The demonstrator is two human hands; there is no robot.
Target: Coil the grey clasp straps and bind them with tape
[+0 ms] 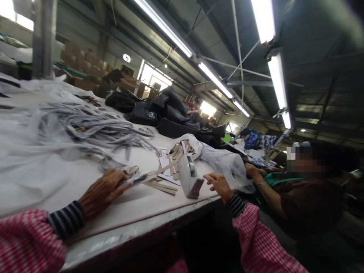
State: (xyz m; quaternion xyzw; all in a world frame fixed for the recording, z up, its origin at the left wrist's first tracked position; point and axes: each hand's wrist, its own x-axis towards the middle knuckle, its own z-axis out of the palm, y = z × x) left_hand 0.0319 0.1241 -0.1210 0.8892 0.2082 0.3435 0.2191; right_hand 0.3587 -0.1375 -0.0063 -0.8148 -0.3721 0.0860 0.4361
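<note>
My left hand (101, 191) rests on the white table (133, 212), its fingers closed on a thin grey strap (136, 179) with a small ring at its end. My right hand (218, 185) lies near the table's edge with fingers spread and nothing in it, just right of a white tape dispenser (189, 176). Several tan card strips (162, 186) lie between the two hands. Both my sleeves are red-and-white check with striped cuffs.
A heap of grey straps (85, 125) covers the left of the table, dark bags (167, 113) are piled farther back, and a clear plastic bag (224, 159) lies right of the dispenser. A co-worker (298, 189) sits at the right, one hand (251, 169) on the table. Cardboard boxes (82, 60) stand behind.
</note>
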